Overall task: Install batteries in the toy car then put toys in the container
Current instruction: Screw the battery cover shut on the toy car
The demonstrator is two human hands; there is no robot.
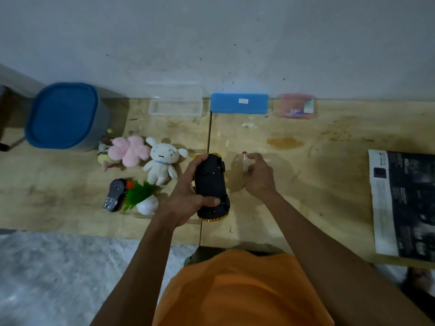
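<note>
A yellow toy car (211, 184) is turned upside down, its black underside facing up, near the middle of the wooden table. My left hand (188, 196) grips the car from its left side, thumb across the near end. Just right of the car, my right hand (257, 175) pinches a small battery (245, 161) with a red tip, held upright above the table. A grey container with a blue lid (66, 116) stands at the far left.
Left of the car lie a white plush dog (162, 164), a pink plush flower (129, 150), a small fake plant in a white pot (143, 198) and a black remote (115, 195). A clear box (175, 107), a blue box (239, 103) and a pink box (296, 105) line the wall. A dark printed sheet (404, 203) lies at right.
</note>
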